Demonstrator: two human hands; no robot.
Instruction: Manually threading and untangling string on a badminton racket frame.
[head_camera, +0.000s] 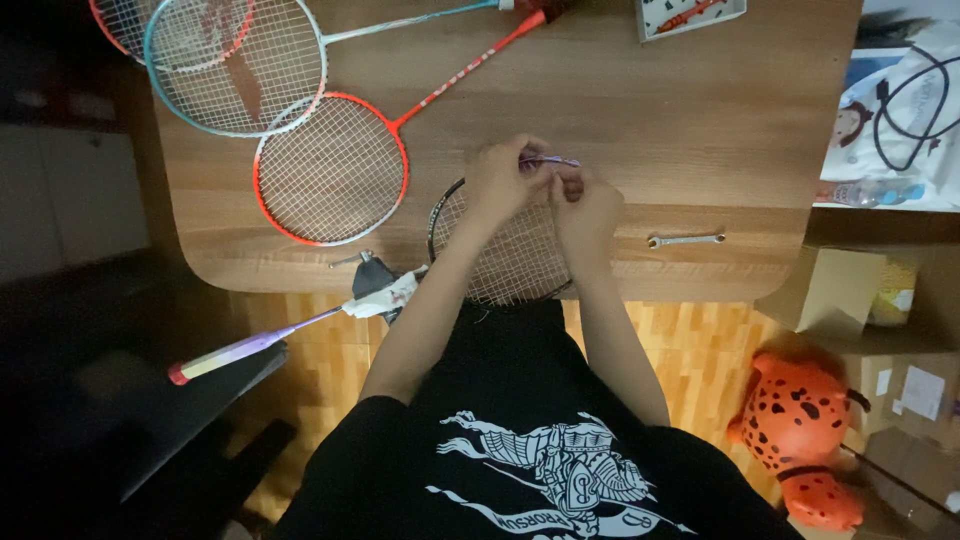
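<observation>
I see my left hand (497, 180) and right hand (582, 205) touching, both pinched on a thin purple string (550, 160) above the black racket (500, 255) at the table (700, 150) edge. Its bed looks mostly strung, so I judge little remains. An orange racket (330, 170) and wrench (686, 240) lie nearby; the tray (690, 15) holds something orange.

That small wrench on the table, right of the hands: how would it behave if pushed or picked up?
The wrench looks like solid metal, so probably stiff and heavy for its size. It lies flat on the wooden table, so it would likely slide, not roll. Being thin and low, it may be fiddly to pinch up.
</observation>
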